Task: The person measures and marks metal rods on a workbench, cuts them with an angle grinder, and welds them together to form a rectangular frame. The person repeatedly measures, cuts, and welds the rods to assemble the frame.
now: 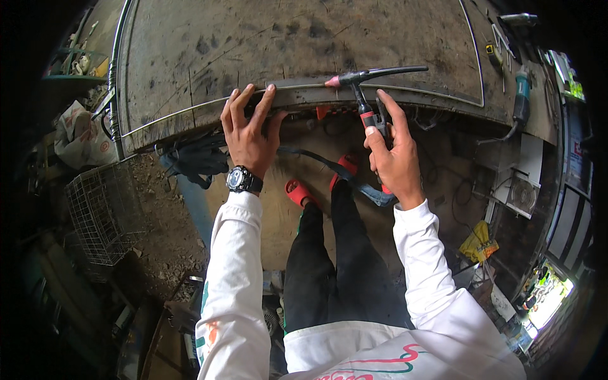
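My right hand [396, 152] is closed around the red-and-black handle of a TIG welding torch [361, 95]. The torch's pink nozzle points left, close above a thin metal rod [190, 109] near the front edge of the wooden workbench [253, 38]. That rod bends at the corners and runs up both sides of the bench top. Under the torch lies a flat grey metal strip [304, 96]. My left hand [252, 133], with a watch on its wrist, has its fingers spread, the tips resting at the rod and strip left of the nozzle.
A teal angle grinder [521, 98] and a yellow-black tape measure [494, 54] lie at the bench's right side. A wire cage [95, 215] stands on the floor at left. Below my right hand hangs the torch's blue-sleeved cable [373, 193]. A yellow bag [478, 244] sits at lower right.
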